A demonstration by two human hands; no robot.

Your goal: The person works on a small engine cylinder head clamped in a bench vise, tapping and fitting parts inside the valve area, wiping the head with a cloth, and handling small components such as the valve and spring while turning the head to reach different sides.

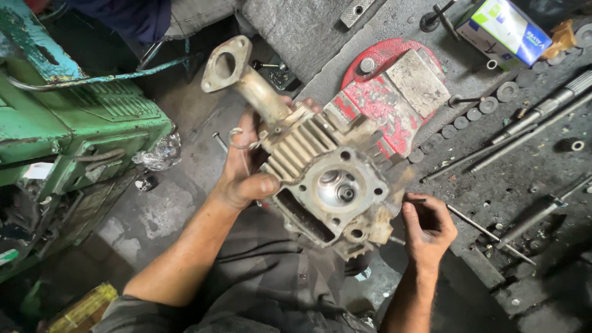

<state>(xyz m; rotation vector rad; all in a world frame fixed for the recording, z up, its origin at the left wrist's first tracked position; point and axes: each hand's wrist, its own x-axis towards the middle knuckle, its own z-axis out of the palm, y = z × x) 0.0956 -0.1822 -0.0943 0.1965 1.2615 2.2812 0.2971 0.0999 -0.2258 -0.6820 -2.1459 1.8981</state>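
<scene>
My left hand (246, 169) grips a grimy finned engine cylinder head (327, 179) by its left side, thumb on the front edge. A curved intake pipe with a flange (237, 71) sticks up from it to the upper left. The head's round combustion chamber with valves faces me. My right hand (428, 228) is at the head's lower right corner, fingers pinched on a thin metal rod (475, 225) that runs off to the right along the bench. A red bench vise (394, 92) sits just behind the head.
A dirty bench (530, 179) on the right carries long steel rods, several round washers (487, 106) and a white, blue and green carton (505, 28). A green machine (74, 123) stands at the left. The oily floor lies below between them.
</scene>
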